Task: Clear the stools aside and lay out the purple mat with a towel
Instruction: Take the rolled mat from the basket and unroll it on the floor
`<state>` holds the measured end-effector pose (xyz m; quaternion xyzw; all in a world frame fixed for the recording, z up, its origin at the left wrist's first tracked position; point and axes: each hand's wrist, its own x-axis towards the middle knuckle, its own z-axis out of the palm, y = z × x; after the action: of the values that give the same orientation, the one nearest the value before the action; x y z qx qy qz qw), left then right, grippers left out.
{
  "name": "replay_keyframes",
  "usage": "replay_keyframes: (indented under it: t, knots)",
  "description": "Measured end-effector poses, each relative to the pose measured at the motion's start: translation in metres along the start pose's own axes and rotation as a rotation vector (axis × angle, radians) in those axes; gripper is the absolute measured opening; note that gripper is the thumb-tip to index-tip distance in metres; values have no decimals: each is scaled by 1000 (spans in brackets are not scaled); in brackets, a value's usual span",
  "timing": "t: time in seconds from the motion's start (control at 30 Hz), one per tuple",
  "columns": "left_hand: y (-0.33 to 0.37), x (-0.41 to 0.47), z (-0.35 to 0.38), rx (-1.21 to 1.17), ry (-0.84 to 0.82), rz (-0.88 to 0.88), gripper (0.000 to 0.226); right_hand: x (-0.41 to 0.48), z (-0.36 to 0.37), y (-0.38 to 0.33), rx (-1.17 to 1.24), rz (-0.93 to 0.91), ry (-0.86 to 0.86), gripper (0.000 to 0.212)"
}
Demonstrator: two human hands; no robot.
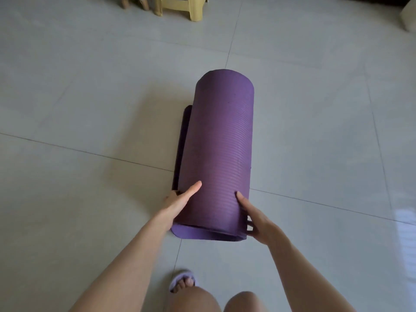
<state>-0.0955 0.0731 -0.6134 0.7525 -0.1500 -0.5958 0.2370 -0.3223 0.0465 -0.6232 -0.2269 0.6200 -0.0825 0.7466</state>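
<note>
The purple mat lies rolled up on the tiled floor in the middle of the head view, its ribbed roll pointing away from me. A short flap of it is unrolled flat on the floor along the roll's left side. My left hand presses against the near left side of the roll, fingers stretched out. My right hand holds the near right end, fingers spread around it. No towel is in view.
A yellow plastic stool and wooden stool legs stand at the far top edge. A pale object sits at the top right corner. My knees and a foot in a lilac slipper are below the mat.
</note>
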Motion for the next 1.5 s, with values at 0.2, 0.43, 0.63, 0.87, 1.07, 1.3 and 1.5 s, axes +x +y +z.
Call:
replay_keyframes:
  t: [0.2, 0.43, 0.63, 0.87, 1.07, 1.3, 1.5]
  knots:
    - [-18, 31, 6, 3, 67, 30, 113, 53, -42, 28, 15, -8, -22, 111]
    - [-33, 55, 13, 53, 174, 177, 63, 78, -46, 46, 105, -153, 20, 66]
    - [-21, 34, 15, 157, 366, 278, 72, 51, -45, 27, -12, -275, 277, 48]
    - [33, -24, 32, 224, 562, 536, 44, -10, -45, -39, -468, -496, 630, 52]
    - [78, -63, 33, 552, 778, 696, 48, -64, -34, -82, -757, -658, 874, 53]
    - [101, -95, 29, 1026, 989, 835, 51, -75, -23, -91, -930, -704, 970, 49]
    - [41, -35, 33, 984, 847, 595, 75, -16, -33, -30, -863, -481, 856, 58]
